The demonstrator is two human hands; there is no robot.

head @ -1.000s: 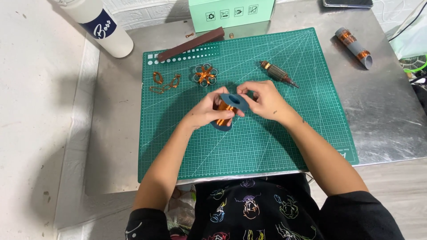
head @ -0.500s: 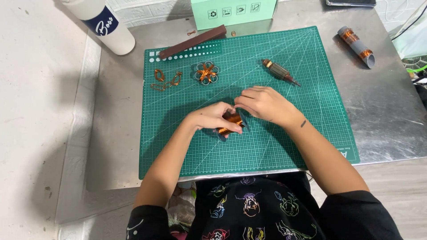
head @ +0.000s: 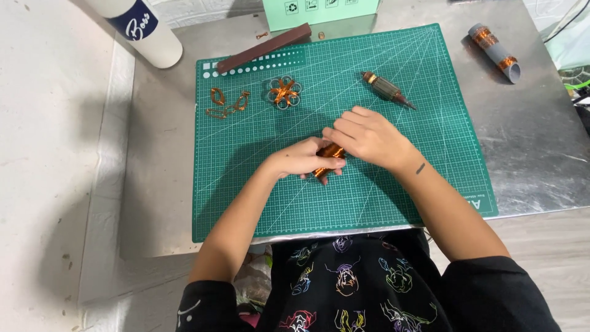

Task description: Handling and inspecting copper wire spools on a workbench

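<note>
Frame centre: left hand (head: 301,161) and right hand (head: 369,136) fingers both pinch small copper-wound coil (head: 329,157) between them, over green cutting mat (head: 258,184).

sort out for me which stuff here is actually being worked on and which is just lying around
In hand:
- left hand and right hand, closed together around a small copper-wound piece
- green cutting mat beneath them

Lying about:
- copper flower shape
- copper leaf loops
- wound cylinder with pointed tip
- grey tube
- brown bar
- white bottle
- green box
</note>
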